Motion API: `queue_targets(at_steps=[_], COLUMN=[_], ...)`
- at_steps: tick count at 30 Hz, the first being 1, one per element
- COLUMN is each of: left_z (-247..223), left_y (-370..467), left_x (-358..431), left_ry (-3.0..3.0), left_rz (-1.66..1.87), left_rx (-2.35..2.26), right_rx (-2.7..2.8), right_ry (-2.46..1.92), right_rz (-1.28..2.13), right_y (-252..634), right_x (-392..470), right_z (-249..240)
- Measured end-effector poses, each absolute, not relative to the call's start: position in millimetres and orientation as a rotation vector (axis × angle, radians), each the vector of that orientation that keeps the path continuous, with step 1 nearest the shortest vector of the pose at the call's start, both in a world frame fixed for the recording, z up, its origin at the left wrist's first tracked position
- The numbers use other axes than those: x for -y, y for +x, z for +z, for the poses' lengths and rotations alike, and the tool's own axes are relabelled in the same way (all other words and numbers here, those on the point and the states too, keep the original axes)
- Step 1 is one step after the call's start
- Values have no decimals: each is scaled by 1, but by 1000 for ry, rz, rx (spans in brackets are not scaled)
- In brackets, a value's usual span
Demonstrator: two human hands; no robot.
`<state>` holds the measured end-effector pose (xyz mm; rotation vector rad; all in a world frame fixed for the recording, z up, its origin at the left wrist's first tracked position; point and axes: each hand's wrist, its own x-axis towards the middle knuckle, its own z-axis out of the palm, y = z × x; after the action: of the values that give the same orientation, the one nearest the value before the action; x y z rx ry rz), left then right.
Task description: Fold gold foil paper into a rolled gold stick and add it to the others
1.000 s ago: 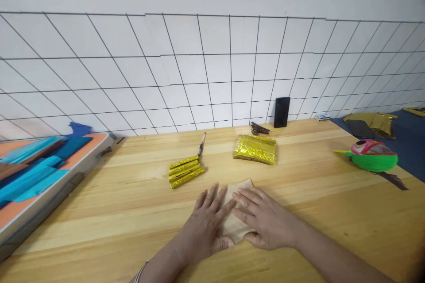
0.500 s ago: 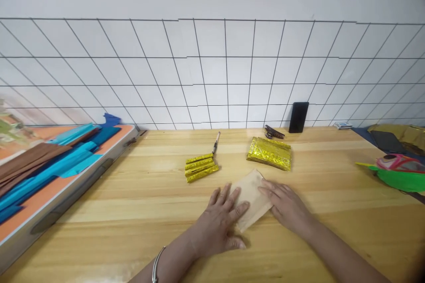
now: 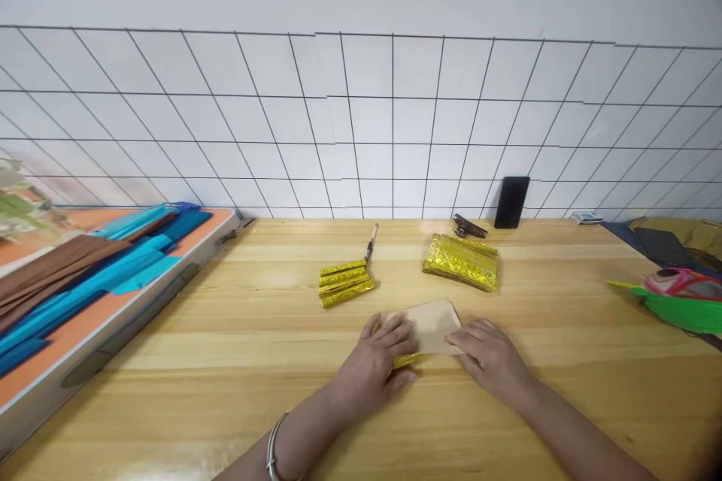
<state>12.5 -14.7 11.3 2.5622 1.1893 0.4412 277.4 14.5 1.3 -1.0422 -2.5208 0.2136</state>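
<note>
A sheet of paper [image 3: 432, 323] lies between my hands, its plain beige side up, with a strip of shiny gold showing along its near edge. My left hand [image 3: 377, 361] covers the left end, fingers bent together over it and thumb by the gold edge. The right corner is pinched by my right hand [image 3: 490, 357], between thumb and fingers. Beyond the sheet lie a gold piece folded in pleats [image 3: 346, 282] and a flat stack of gold foil paper [image 3: 461, 263]. The sheet's underside is hidden.
A pen [image 3: 372, 240] touches the pleated piece. Behind the gold stack are a dark hair clip [image 3: 469, 226] and a black phone [image 3: 512, 202] leaning on the tiled wall. Blue and brown paper [image 3: 141, 263] lies on an orange-topped case at left. A green and pink item [image 3: 680, 301] sits at right.
The sheet has turned so its near edge lies more level, and the gold strip there has come into view. My left fingers have drawn together; my right hand has shifted to the near right corner.
</note>
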Motion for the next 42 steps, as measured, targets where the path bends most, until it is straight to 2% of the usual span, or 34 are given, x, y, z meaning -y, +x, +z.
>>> queue_targets(at_steps=[6,14,24,30,42], left_z=[0,37,36,45,38], left_y=[11,3,-7,-16,-13], left_x=[9,9,3,2,1], left_ry=[2386,2415,2137,2087,1798], left_rz=[729,407,446,286,526], left_rx=[-979,-790,-657,-705,-1276], right_rx=[2519,2657,2826,2743,2292], right_ry=[-1009,-817,-865,-846,-993], right_rz=[324,638,655,784,870], right_y=[267,267,276,276,260], right_x=[-4,-13,-14,-20,-15], right_z=[3,18,23,17,8])
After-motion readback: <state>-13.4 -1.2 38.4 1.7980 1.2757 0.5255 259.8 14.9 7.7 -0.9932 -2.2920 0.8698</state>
